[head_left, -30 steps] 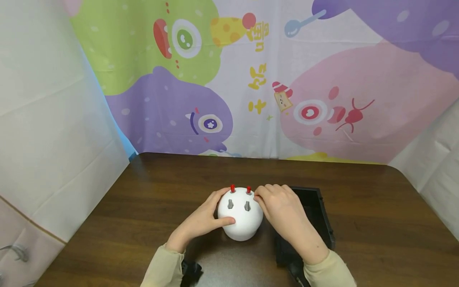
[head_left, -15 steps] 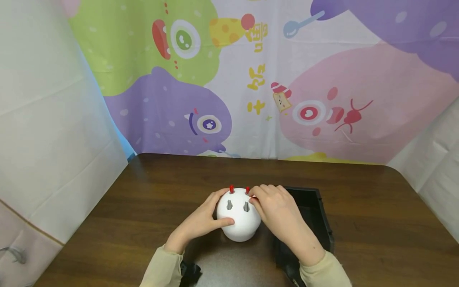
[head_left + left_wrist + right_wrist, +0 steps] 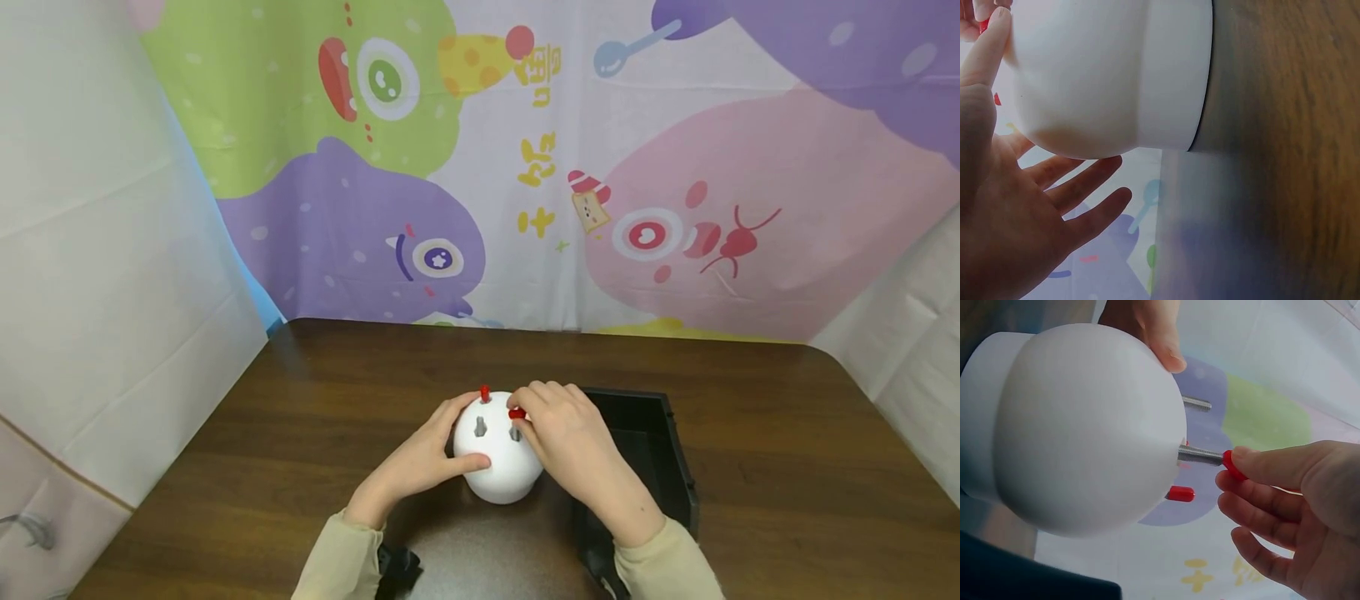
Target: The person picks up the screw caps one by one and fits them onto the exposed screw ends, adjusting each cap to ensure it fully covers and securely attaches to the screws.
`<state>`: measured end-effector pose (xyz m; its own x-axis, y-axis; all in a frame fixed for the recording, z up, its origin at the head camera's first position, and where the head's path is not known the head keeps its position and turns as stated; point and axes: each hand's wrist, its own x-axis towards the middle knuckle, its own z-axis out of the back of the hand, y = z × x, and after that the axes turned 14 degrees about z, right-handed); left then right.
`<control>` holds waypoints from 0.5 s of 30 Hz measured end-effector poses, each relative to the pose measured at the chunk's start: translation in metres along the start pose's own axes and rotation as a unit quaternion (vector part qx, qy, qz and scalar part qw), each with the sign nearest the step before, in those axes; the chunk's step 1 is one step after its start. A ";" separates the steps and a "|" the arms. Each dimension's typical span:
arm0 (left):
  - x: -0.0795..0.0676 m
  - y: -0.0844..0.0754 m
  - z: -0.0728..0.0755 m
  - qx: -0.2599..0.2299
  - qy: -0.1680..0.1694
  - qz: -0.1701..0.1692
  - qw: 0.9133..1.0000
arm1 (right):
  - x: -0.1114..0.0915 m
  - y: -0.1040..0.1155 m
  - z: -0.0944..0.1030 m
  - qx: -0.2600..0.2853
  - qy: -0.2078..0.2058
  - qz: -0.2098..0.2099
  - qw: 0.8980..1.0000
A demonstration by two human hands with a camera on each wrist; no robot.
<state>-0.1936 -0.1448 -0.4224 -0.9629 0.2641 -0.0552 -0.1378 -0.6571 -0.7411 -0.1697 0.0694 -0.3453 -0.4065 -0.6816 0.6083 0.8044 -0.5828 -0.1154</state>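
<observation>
A white rounded dome (image 3: 501,462) stands on the table, with short threaded metal posts on its top. My left hand (image 3: 423,450) holds its left side, thumb in front and fingers behind. In the right wrist view, my right hand (image 3: 1291,506) pinches a red cap (image 3: 1233,465) between thumb and forefinger, at the tip of the near right post (image 3: 1200,455). The near left post (image 3: 480,427) is bare. Another red cap (image 3: 485,393) sits on the far left post. The far right cap (image 3: 1180,494) is hidden by my right fingers in the head view.
An open black tray (image 3: 678,458) lies on the brown table (image 3: 787,467), right of the dome and partly under my right forearm. A small black item (image 3: 401,571) is beside my left sleeve. A cartoon-printed curtain (image 3: 540,275) hangs behind the table.
My right hand has moved left from the dome's right side to above the near right post, bringing the pinched red cap into sight. My left hand keeps its place.
</observation>
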 end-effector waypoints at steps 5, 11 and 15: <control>0.000 0.001 0.000 -0.003 0.002 0.000 1.000 | 0.002 0.001 -0.005 0.014 0.003 -0.002 1.000; 0.001 0.001 0.000 -0.001 0.001 -0.005 1.000 | 0.004 0.002 -0.010 0.016 -0.002 -0.001 1.000; 0.000 -0.001 0.001 -0.003 0.002 -0.004 1.000 | 0.004 0.003 -0.014 0.017 -0.014 0.004 1.000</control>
<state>-0.1937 -0.1449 -0.4214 -0.9607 0.2725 -0.0528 -0.1438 -0.6514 -0.7450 -0.1749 0.0587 -0.3539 -0.3885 -0.6729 0.6296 0.8217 -0.5621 -0.0938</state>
